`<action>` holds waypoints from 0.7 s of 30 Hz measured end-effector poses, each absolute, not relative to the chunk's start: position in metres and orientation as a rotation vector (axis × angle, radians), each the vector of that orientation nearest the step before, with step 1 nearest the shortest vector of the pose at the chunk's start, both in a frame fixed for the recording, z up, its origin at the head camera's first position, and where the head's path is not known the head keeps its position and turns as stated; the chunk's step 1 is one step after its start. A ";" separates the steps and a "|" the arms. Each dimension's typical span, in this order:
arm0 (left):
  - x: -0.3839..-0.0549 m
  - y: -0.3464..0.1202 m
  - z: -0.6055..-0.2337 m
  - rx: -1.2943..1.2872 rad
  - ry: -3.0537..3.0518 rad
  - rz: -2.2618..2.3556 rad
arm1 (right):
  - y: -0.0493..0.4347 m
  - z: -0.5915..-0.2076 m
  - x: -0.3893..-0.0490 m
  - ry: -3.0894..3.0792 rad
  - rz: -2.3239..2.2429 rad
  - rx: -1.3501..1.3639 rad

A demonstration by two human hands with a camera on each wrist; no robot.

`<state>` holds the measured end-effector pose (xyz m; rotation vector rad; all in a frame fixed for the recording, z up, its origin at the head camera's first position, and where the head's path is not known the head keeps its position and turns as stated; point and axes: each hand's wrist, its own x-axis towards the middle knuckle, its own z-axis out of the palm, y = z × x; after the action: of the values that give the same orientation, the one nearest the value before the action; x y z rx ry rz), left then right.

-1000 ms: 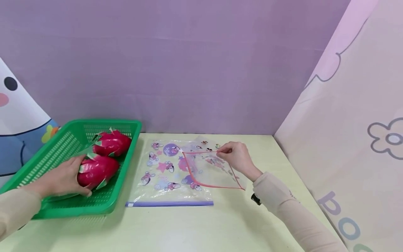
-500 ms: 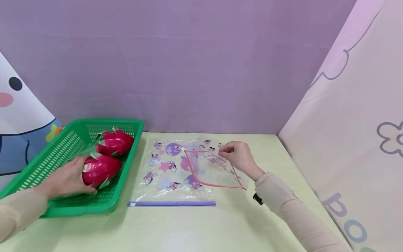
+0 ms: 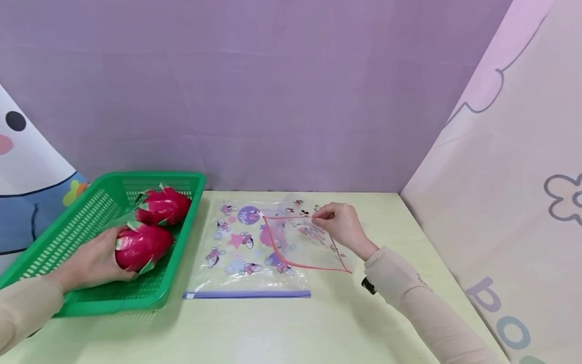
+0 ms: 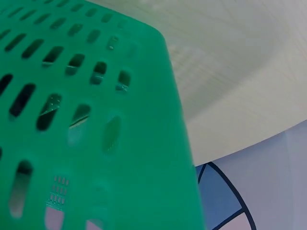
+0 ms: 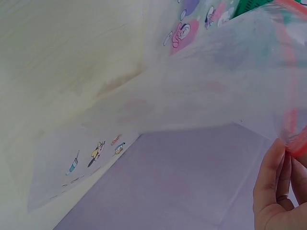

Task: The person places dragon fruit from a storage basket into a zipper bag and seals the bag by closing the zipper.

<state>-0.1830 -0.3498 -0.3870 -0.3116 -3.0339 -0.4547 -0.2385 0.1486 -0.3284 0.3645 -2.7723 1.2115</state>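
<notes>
My left hand (image 3: 97,257) grips a pink dragon fruit (image 3: 144,246) inside the green basket (image 3: 182,247); fingers lie behind it and the thumb along its near side. A second dragon fruit (image 3: 163,206) sits just beyond. My right hand (image 3: 338,227) pinches the red-edged rim of a clear zip bag (image 3: 313,253), whose mouth gapes toward me. In the right wrist view, thumb and fingertips (image 5: 283,163) hold that red rim. Under the bag lies a larger printed zip bag (image 3: 245,253) with a purple zip. The left wrist view shows only the basket's outside, not the hand.
The pale table (image 3: 254,328) ends at a purple cloth backdrop (image 3: 291,101). A printed panel (image 3: 509,177) stands along the right side, and another cartoon panel (image 3: 32,167) is behind the basket at left.
The whole scene shifts slightly with the head camera. Both hands keep their holds, and the dragon fruit and bags stay in place.
</notes>
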 end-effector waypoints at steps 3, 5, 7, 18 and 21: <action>-0.181 -0.351 -0.386 -0.308 -3.037 -0.459 | 0.148 -0.328 -0.240 -2.760 1.211 0.365; -0.180 -0.351 -0.384 -0.319 -3.035 -0.450 | 0.148 -0.328 -0.241 -2.753 1.202 0.367; -0.180 -0.350 -0.383 -0.327 -3.031 -0.437 | 0.148 -0.327 -0.242 -2.757 1.195 0.376; -0.172 -0.345 -0.381 -0.304 -3.028 -0.419 | 0.148 -0.327 -0.241 -2.773 1.178 0.379; -0.172 -0.342 -0.378 -0.279 -3.025 -0.439 | 0.148 -0.327 -0.241 -2.771 1.174 0.376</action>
<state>-0.1720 -0.3421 -0.3782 -0.2790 -3.0251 -0.4386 -0.2413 0.1481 -0.3267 0.3757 -2.7710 1.1744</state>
